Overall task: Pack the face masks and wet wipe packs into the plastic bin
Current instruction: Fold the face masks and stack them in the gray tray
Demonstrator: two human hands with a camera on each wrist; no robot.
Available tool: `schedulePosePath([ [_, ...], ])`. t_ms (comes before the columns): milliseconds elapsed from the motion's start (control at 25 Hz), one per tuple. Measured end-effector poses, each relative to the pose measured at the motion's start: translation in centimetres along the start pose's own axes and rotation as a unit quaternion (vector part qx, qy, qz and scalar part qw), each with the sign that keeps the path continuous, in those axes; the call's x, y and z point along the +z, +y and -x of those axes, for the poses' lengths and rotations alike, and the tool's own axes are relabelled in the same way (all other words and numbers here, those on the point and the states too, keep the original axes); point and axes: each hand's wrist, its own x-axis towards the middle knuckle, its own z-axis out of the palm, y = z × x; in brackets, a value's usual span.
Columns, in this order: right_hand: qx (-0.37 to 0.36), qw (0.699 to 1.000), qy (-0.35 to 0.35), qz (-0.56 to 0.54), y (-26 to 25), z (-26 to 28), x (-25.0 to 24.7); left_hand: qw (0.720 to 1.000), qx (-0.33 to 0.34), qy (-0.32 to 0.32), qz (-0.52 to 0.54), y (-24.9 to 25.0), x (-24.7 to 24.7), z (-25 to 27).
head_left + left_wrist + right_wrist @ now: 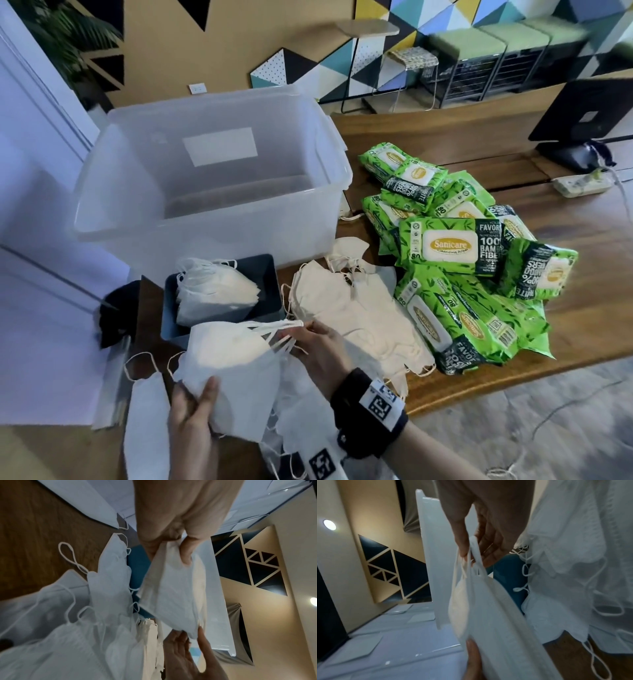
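Both hands hold one stack of white face masks [236, 363] over the table's near edge. My left hand [191, 411] grips its near end, thumb on top [186, 553]. My right hand [318, 346] pinches the ear loops at the far end [471, 555]. The clear plastic bin [212, 219] stands empty behind. A dark blue tray [270, 284] holds another mask stack [215, 294]. More masks [359, 308] lie spread on the table to the right. Green wet wipe packs [452, 246] are heaped further right.
A loose mask [144, 421] hangs at the table's near left corner. A black stand [579, 116] and a white power strip [582, 183] sit at the far right of the wooden table [582, 274]. A black object [116, 318] lies left of the tray.
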Motion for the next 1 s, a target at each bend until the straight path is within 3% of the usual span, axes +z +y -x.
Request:
schedulePosePath([
  [80, -0.005, 0.999, -0.021, 0.034, -0.5, -0.6, -0.1, 1.0, -0.002, -0.007, -0.003, 0.3, -0.5, -0.6],
  [160, -0.036, 0.98, -0.054, 0.188, -1.2, -1.6, -1.0, 1.0, 0.004, -0.008, -0.013, 0.7, -0.4, -1.0],
  [200, -0.056, 0.954, -0.051, 0.289, -1.7, -2.7, -2.1, 1.0, 0.007, -0.01, -0.017, 0.8, -0.2, -1.2],
  [240, -0.073, 0.914, -0.005, 0.398, -2.6, -4.3, -3.4, 1.0, 0.006, -0.01, -0.013, 1.1, -0.2, -1.3],
  [320, -0.074, 0.8, 0.132, 0.581, -4.4, -7.8, -5.4, 1.0, 0.005, -0.007, -0.009, 1.6, -0.4, -1.3],
  [400, -0.015, 0.681, 0.182, 0.709, -5.1, -10.0, -5.8, 1.0, 0.001, -0.01, -0.005, 1.9, -0.5, -1.3],
  [440, 0.012, 0.652, 0.183, 0.736, -5.1, -10.8, -5.7, 1.0, -0.002, -0.014, -0.001, 2.2, -0.3, -1.3],
  [480, 0.021, 0.643, 0.185, 0.743, -4.9, -11.4, -5.6, 1.0, -0.003, -0.018, 0.001, 2.4, -0.1, -1.3],
  [560, -0.002, 0.67, 0.203, 0.714, -4.9, -12.0, -5.7, 1.0, -0.002, -0.027, 0.004, 2.7, 0.3, -1.4],
  [720, -0.142, 0.839, 0.211, 0.481, -6.1, -11.1, -6.8, 1.0, -0.008, -0.022, 0.005, 2.5, 0.5, -0.7],
  [760, -0.161, 0.868, 0.198, 0.425, -6.9, -10.1, -6.7, 1.0, -0.009, -0.023, 0.004, 2.7, 0.5, -0.7],
  [880, -0.221, 0.914, 0.147, 0.307, -10.4, -5.9, -5.6, 0.999, 0.002, -0.039, -0.018, 3.0, 0.6, -0.8],
  [1000, -0.241, 0.915, -0.001, 0.324, -14.0, -0.3, -3.6, 0.996, 0.021, -0.08, -0.035, 3.3, 0.8, -0.9],
])
